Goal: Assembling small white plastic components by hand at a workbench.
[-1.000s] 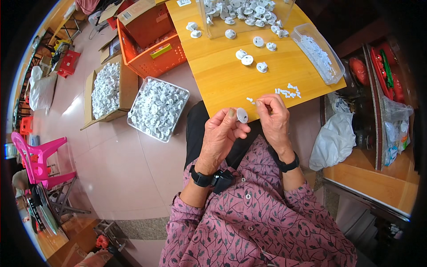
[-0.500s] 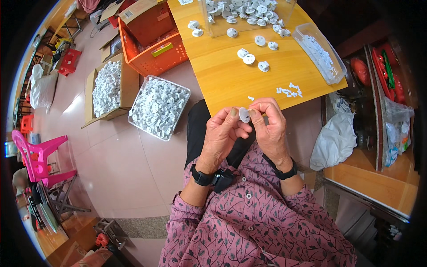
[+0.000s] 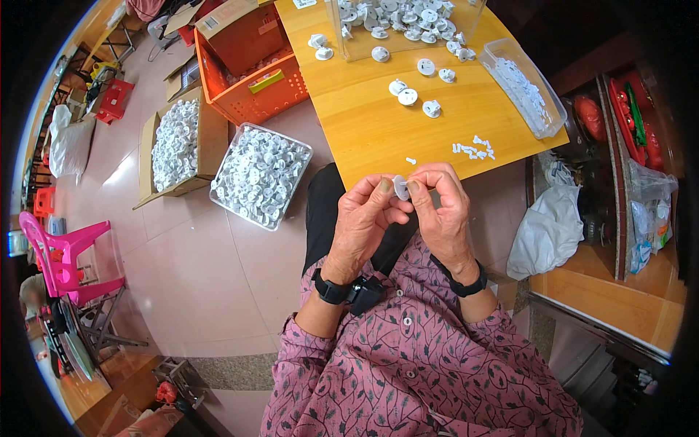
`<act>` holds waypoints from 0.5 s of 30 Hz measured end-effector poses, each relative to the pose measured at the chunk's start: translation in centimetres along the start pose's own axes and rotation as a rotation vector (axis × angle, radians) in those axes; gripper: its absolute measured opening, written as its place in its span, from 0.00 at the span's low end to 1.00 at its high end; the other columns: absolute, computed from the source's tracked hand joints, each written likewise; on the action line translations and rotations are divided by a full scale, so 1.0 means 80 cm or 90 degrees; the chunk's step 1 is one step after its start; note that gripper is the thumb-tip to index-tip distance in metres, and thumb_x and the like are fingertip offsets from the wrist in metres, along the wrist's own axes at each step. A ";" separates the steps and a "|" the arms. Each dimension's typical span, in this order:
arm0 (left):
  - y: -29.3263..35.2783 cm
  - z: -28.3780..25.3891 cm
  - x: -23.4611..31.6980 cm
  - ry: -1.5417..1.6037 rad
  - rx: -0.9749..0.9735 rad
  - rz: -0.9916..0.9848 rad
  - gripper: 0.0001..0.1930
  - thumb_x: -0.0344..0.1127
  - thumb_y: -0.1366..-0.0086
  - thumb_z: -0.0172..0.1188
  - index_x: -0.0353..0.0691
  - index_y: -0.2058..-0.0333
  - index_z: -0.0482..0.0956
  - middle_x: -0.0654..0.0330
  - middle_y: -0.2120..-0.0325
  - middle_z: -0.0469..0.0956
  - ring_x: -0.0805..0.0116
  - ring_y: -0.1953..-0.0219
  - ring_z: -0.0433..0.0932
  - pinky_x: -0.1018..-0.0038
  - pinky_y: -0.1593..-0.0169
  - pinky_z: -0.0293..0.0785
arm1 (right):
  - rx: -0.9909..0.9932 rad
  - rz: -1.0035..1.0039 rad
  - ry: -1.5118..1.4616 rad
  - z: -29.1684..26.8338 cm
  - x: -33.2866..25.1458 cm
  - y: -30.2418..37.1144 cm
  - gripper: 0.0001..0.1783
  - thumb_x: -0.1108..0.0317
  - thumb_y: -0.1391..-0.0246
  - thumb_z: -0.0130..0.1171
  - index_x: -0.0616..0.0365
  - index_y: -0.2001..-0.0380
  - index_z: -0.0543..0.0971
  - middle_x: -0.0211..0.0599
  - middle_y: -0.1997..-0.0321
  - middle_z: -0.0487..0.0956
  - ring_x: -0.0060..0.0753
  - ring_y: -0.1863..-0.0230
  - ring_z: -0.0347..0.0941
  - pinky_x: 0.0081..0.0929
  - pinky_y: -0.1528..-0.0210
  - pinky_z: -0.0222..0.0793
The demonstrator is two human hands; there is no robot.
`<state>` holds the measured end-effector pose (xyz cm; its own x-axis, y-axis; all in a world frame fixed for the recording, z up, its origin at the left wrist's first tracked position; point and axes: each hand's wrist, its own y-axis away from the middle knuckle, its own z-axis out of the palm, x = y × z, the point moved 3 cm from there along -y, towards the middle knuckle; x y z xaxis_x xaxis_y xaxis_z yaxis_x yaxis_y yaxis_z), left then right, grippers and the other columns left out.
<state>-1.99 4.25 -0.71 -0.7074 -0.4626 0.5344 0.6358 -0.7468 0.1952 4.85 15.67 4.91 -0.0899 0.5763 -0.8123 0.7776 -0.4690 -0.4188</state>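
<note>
L hand (image 3: pixel 362 221) has a white disc (image 3: pixel 401 188) pinched betw thumb and fingers, just off the near edge of the yellow table (image 3: pixel 353 131). Disc is tipped up on edge, so its long axis looks roughly near-far, w/ the face turned mostly to the right, i.e. toward the R hand (image 3: pixel 443 213). That's the relation that matters imo: disc sits in the gap betw the 2 hands, right at both sets of fingertips, neither hand clearly nearer.

R hand is narrow too: fingers bent, thumb tip touching the right side of the disc. Can't tell if it's closed on the disc itself or on smth tiny hidden betw the tips, sry. Neither hand is spread wide.

Just far of the R fingertips there's 1 loose white peg (image 3: pixel 411 160) lying on its side, long axis approx left-right. A bunch of small white pegs (image 3: pixel 473 150) lies farther right, apart from the R hand, and a clear tray (image 3: pixel 550 126) w/ more little white bits is at the table's right edge. Farther off, some loose round parts (image 3: pixel 407 97) sit on the tabletop btw, near side of a clear bin (image 3: pixel 357 48) full of similar stuff.
</note>
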 end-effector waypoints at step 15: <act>0.001 -0.004 -0.003 -0.002 -0.020 0.011 0.13 0.36 0.30 0.56 0.31 0.55 0.76 0.57 0.66 0.79 0.71 0.67 0.80 0.77 0.66 0.81 | -0.005 -0.042 0.052 0.000 -0.006 0.005 0.03 0.76 0.44 0.59 0.62 0.67 0.75 0.42 0.64 0.75 0.40 0.64 0.73 0.33 0.63 0.70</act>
<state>-1.90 4.18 -1.05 -0.6957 -0.4736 0.5401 0.6375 -0.7536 0.1604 5.22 15.23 5.11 -0.0910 0.6584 -0.7472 0.7762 -0.4232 -0.4674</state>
